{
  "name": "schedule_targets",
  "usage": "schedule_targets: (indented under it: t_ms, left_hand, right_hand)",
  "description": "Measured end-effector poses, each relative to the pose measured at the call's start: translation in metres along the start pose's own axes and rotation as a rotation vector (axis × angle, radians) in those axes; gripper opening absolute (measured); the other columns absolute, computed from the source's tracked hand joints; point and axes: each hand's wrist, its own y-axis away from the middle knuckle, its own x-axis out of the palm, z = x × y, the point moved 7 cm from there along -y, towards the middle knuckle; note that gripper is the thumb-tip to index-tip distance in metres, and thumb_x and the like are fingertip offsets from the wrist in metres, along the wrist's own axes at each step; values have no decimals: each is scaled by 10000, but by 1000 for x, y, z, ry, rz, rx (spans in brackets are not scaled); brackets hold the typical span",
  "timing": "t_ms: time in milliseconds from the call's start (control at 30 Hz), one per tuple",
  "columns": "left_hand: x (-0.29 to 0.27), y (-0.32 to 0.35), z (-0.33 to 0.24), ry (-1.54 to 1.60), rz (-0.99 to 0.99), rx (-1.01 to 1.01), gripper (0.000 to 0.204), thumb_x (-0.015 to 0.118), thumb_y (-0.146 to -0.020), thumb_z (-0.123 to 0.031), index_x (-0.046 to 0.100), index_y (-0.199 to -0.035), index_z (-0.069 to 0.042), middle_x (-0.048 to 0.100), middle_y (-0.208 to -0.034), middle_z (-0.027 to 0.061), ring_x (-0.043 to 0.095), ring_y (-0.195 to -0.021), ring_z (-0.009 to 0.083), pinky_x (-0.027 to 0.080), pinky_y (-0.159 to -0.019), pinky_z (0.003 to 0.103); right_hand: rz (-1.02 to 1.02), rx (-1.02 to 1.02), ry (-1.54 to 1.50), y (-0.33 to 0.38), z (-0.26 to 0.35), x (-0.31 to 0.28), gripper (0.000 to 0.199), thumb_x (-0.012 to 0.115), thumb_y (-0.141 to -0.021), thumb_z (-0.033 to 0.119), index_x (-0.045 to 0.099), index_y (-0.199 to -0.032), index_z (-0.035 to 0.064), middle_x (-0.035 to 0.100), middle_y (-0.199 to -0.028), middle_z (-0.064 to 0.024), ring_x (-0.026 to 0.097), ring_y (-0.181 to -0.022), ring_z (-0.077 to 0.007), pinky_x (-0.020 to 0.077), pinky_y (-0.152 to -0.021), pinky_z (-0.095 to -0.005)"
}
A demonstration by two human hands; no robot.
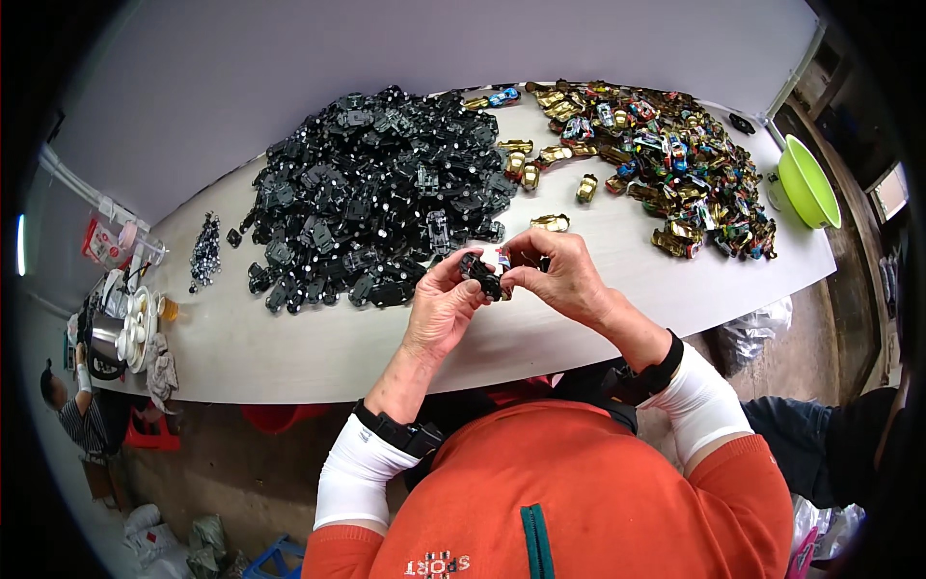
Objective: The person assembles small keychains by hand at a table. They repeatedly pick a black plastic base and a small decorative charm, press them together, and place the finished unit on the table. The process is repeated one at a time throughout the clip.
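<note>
My left hand pinches a black toy car chassis between thumb and fingers, above the near part of the table. Against the chassis sits a small white, red and blue toy car body. My right hand is closed at the other side of these parts, thumb and fingertips on them; what exactly it grips is partly hidden by the fingers. Just beyond my hands rises a large heap of black chassis. To the right is a heap of gold and multicoloured car bodies, and a gold body lies apart from it.
Small shiny parts form a little pile on the left of the pale table. A green bowl stands tilted at the right end. White dishes are at the left end, with another person beyond.
</note>
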Motion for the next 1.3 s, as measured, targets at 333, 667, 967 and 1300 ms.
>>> schedule_targets:
  t_ms: [333,667,967,1300]
  left_hand:
    - [15,8,-8,-124,35,41,359,704,-713,-37,583,-1048,11,632,-900,62,583,-753,132,470,-627,243]
    - [16,6,-12,-223,35,138,307,707,-699,-8,616,-992,9,589,-856,29,584,-762,132,483,-623,245]
    - [30,5,-11,-169,112,43,326,711,-697,-15,579,-992,23,566,-913,73,606,-730,154,526,-560,253]
    - [14,3,-10,-58,-86,66,218,694,-757,-115,533,-887,-48,580,-713,33,547,-525,104,404,-390,191]
  right_hand:
    - [22,-216,47,5,24,11,323,709,-688,2,557,-972,8,619,-726,-82,610,-583,-119,483,-508,-240]
    - [137,-386,270,4,31,13,330,723,-659,28,585,-959,27,608,-736,-87,611,-622,-212,491,-529,-301]
    - [141,-276,179,5,31,8,285,703,-682,74,600,-941,20,591,-717,-111,597,-627,-245,479,-549,-327]
    - [171,317,-546,6,-27,23,374,742,-717,154,502,-953,-9,611,-762,-79,560,-606,-89,454,-518,-214]
